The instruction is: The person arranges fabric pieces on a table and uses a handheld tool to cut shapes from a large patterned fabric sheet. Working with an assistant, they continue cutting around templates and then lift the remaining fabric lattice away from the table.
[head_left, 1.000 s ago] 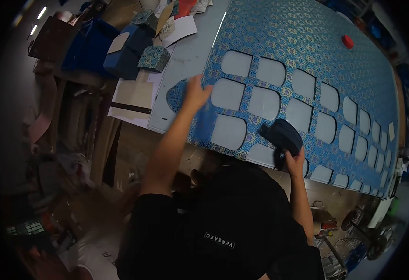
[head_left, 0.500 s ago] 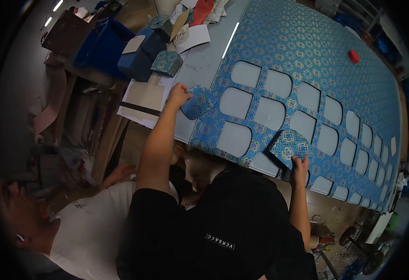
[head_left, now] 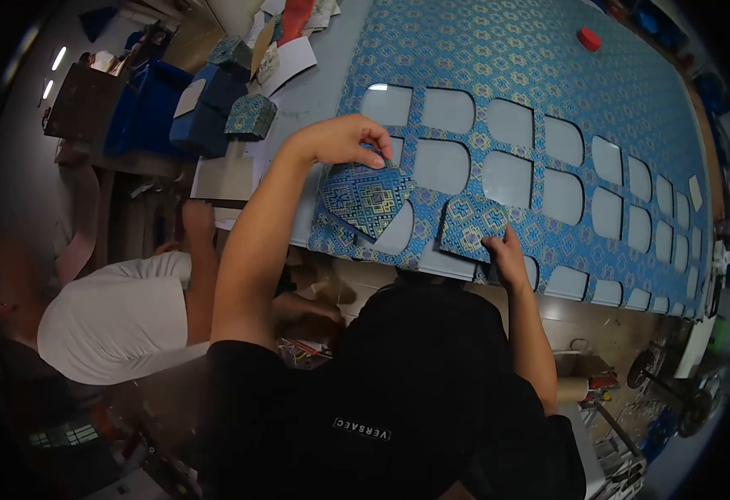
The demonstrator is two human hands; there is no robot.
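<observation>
Blue patterned fabric (head_left: 515, 71) with rows of cut-out openings covers the table. Over its near left part, my left hand (head_left: 350, 140) pinches the top corner of a cut fabric piece (head_left: 365, 198), which hangs tilted from the fingertips. My right hand (head_left: 507, 252), at the near edge, is closed on a fabric stack (head_left: 472, 223) of the same pattern, thumb on top and fingers hidden below. The piece and the stack are apart.
More stacked cut pieces (head_left: 251, 117) sit left of the fabric, beside a dark blue block (head_left: 207, 108) and a blue bin (head_left: 142, 112). A red round object (head_left: 588, 39) lies on the far fabric. A person in a white shirt (head_left: 119, 321) bends close at my left.
My left hand has moved right with its fabric piece, closer to the stack in my right hand. The view has shifted, and the person in white has leaned over.
</observation>
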